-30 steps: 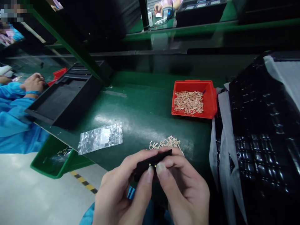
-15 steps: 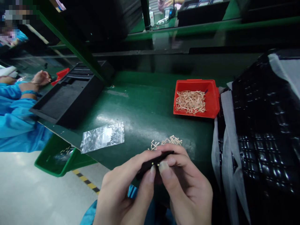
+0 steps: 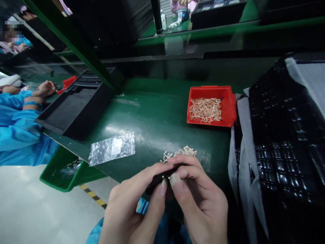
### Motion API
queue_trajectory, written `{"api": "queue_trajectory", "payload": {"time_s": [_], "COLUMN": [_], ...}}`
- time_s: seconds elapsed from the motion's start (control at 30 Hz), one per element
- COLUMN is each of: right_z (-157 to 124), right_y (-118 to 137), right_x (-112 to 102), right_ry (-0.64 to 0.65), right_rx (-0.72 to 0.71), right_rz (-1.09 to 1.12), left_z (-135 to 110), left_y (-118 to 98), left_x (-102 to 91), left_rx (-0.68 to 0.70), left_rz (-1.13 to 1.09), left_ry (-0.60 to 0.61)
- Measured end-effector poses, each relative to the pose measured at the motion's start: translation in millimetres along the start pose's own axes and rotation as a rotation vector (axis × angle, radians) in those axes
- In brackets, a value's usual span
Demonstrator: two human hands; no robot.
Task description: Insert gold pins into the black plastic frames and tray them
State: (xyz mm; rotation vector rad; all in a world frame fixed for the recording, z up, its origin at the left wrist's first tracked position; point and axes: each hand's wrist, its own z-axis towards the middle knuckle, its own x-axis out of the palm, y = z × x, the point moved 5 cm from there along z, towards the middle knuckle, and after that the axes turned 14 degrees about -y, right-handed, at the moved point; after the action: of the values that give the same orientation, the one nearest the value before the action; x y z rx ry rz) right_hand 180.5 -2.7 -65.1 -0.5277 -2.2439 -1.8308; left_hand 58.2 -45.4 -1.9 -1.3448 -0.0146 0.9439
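Observation:
Both my hands hold a small black plastic part (image 3: 158, 178) just over the near edge of the green table (image 3: 152, 118). My left hand (image 3: 132, 206) grips it from below with thumb and fingers. My right hand (image 3: 200, 200) pinches its right end, thumb beside the left thumb. Tiny gold contacts show on the part between my thumbs. A small heap of copper terminals (image 3: 179, 153) lies on the table right behind my fingers.
A red bin (image 3: 230, 106) with more copper terminals sits at the back right. Stacked black trays (image 3: 284, 135) with white straps fill the right. A clear plastic bag (image 3: 111, 148) and a black tray (image 3: 73, 105) lie left. A green bin (image 3: 54, 176) hangs below. A person's blue sleeves (image 3: 17, 122) are at far left.
My hands keep holding the black part, and my right fingers have closed further over its right end. The person at left has shifted their hands slightly.

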Motion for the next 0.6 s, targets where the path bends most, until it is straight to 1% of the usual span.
{"api": "queue_trajectory", "payload": {"time_s": [0.17,0.3,0.37,0.47,0.6], "right_z": [-1.0,0.7,1.9,2.3,0.4], "right_y": [-0.3,0.9,1.8,2.4,2.8], "right_x": [-2.9,-3.6,-4.2,-4.6,-4.1], "right_ry": [-0.032,0.063,0.096,0.093,0.071], "right_rx": [-0.013,-0.061,-0.09,-0.121,-0.181], "right_rz": [-0.005,-0.053,-0.08,-0.103,-0.118], "left_z": [1.0,1.9,1.5,0.8,0.3], "left_y": [-0.3,0.9,1.5,2.0,1.4], "left_x": [-0.4,-1.3,-3.3,-6.2,-3.2], "left_rx": [0.04,0.093,0.107,0.117,0.129], "left_rz": [0.004,0.033,0.039,0.051,0.058], "left_ry": [0.032,0.107,0.123,0.112,0.133]}}
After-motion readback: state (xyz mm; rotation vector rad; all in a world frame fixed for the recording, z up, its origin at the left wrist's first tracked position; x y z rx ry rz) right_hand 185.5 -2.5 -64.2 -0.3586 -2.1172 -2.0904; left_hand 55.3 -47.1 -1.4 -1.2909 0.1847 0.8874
